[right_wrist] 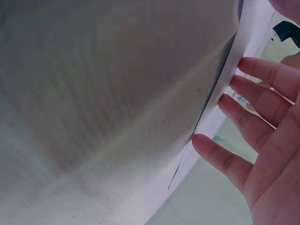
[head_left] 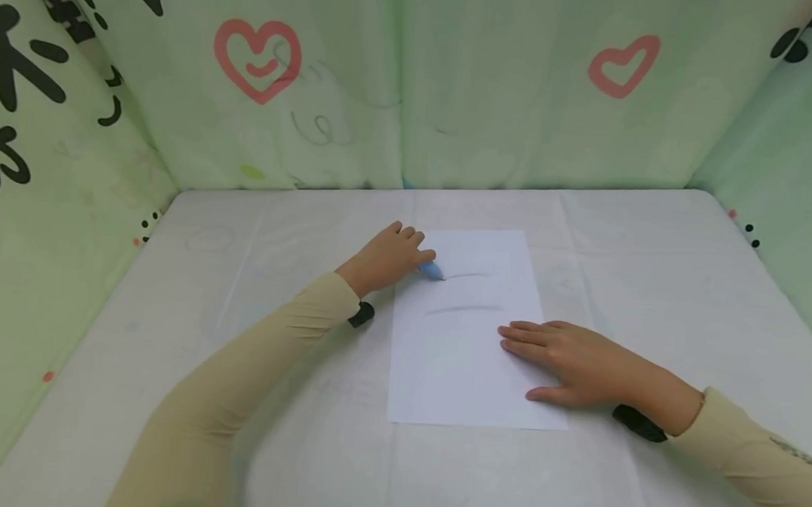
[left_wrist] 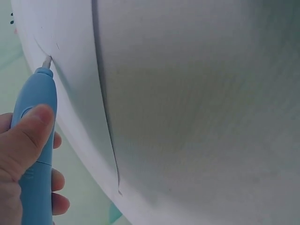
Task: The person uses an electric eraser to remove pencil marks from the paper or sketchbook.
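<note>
My left hand (head_left: 387, 259) grips a light blue, pen-shaped electric eraser (left_wrist: 38, 93), with the thumb laid along its body by the button. The eraser's pale narrow tip is at the left end of a short grey line (head_left: 471, 275) on a white sheet of paper (head_left: 468, 381). A second, slightly thicker grey line (head_left: 465, 310) runs lower on the sheet. At the sheet's right edge rests my right hand (head_left: 578, 363), fingers straight and a little spread, holding nothing. In the right wrist view its fingertips (right_wrist: 226, 100) are along the paper's edge.
The paper lies on a table with a white cloth (head_left: 302, 446). Green curtains (head_left: 494, 114) with red hearts and black marks stand at the back and both sides. Each wrist wears a dark camera strap, the left one (head_left: 362, 314) close to the sheet.
</note>
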`<action>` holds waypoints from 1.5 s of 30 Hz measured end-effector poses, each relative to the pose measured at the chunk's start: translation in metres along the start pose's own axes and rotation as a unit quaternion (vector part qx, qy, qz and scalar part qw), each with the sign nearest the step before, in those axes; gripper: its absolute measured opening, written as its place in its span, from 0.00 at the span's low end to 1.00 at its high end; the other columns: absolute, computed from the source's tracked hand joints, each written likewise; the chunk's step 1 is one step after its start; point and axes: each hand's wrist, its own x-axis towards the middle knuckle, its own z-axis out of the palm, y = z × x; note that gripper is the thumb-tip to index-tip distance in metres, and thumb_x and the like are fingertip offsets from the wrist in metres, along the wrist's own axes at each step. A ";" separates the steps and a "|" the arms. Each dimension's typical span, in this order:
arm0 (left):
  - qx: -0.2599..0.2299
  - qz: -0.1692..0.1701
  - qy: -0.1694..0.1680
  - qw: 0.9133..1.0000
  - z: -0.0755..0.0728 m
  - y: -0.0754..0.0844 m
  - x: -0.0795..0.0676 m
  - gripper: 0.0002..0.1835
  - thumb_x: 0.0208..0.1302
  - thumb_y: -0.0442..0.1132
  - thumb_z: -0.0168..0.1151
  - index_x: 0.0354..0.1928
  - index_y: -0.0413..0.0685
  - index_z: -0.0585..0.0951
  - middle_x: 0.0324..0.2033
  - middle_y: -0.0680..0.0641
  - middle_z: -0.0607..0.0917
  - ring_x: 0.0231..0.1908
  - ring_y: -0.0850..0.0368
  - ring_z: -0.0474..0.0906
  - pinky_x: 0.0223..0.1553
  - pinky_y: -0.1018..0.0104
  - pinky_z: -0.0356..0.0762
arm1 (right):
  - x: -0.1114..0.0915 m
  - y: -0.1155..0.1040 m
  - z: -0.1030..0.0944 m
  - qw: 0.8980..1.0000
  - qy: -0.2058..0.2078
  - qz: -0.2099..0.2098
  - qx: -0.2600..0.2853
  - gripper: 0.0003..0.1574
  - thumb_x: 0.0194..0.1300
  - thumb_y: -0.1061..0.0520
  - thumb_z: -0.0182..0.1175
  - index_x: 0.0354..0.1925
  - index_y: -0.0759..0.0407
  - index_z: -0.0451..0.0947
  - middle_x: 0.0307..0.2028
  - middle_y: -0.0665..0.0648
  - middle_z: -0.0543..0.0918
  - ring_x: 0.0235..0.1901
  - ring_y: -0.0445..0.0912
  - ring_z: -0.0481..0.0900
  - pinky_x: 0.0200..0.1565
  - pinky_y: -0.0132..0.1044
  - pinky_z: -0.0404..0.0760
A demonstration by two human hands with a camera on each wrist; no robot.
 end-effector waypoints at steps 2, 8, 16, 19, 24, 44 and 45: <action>0.002 -0.002 0.001 1.000 0.001 0.000 0.000 0.12 0.64 0.47 0.58 0.48 0.56 0.75 0.39 0.48 0.80 0.38 0.53 0.76 0.44 0.63 0.68 | 0.000 0.000 0.000 1.000 0.003 0.000 -0.002 0.37 0.61 0.41 0.60 0.60 0.62 0.71 0.61 0.58 0.75 0.60 0.53 0.73 0.52 0.46 0.75; -0.003 0.000 0.006 1.000 0.000 0.001 0.001 0.11 0.64 0.46 0.58 0.48 0.56 0.76 0.38 0.48 0.81 0.38 0.52 0.77 0.43 0.63 0.69 | 0.000 0.000 -0.001 1.000 0.009 -0.006 -0.005 0.37 0.61 0.41 0.60 0.60 0.63 0.71 0.61 0.58 0.75 0.59 0.53 0.73 0.51 0.45 0.75; -0.004 -0.003 0.009 1.000 0.001 0.001 0.001 0.11 0.64 0.45 0.58 0.48 0.56 0.76 0.38 0.47 0.81 0.38 0.52 0.77 0.43 0.63 0.69 | 0.001 -0.001 -0.002 1.000 0.004 0.000 -0.003 0.37 0.61 0.41 0.60 0.60 0.62 0.71 0.61 0.58 0.74 0.60 0.53 0.73 0.52 0.46 0.74; 0.001 -0.004 0.005 1.000 0.001 0.001 0.002 0.12 0.64 0.46 0.58 0.48 0.56 0.76 0.39 0.47 0.81 0.38 0.52 0.77 0.43 0.63 0.69 | 0.000 -0.001 -0.001 1.000 0.005 0.000 -0.005 0.37 0.61 0.40 0.60 0.60 0.62 0.71 0.61 0.58 0.74 0.60 0.53 0.73 0.52 0.45 0.74; -0.001 0.000 0.008 1.000 0.001 0.001 0.001 0.12 0.64 0.46 0.58 0.48 0.56 0.75 0.38 0.47 0.81 0.38 0.52 0.77 0.43 0.63 0.69 | 0.000 -0.001 -0.001 1.000 0.002 0.003 -0.006 0.37 0.61 0.40 0.60 0.60 0.62 0.71 0.61 0.58 0.74 0.60 0.53 0.73 0.52 0.46 0.75; 0.007 -0.003 0.000 1.000 0.002 0.002 0.007 0.11 0.64 0.46 0.58 0.48 0.56 0.75 0.39 0.47 0.81 0.38 0.52 0.77 0.44 0.63 0.70 | 0.000 -0.001 0.001 1.000 -0.006 0.011 -0.003 0.38 0.62 0.40 0.59 0.61 0.61 0.70 0.62 0.57 0.73 0.61 0.53 0.72 0.53 0.46 0.74; 0.011 -0.004 -0.002 1.000 0.002 0.002 0.007 0.11 0.64 0.46 0.58 0.48 0.56 0.75 0.39 0.47 0.81 0.38 0.52 0.77 0.43 0.63 0.69 | -0.001 -0.001 0.000 1.000 -0.006 0.011 -0.004 0.37 0.62 0.40 0.59 0.61 0.61 0.70 0.62 0.57 0.73 0.61 0.53 0.72 0.53 0.46 0.74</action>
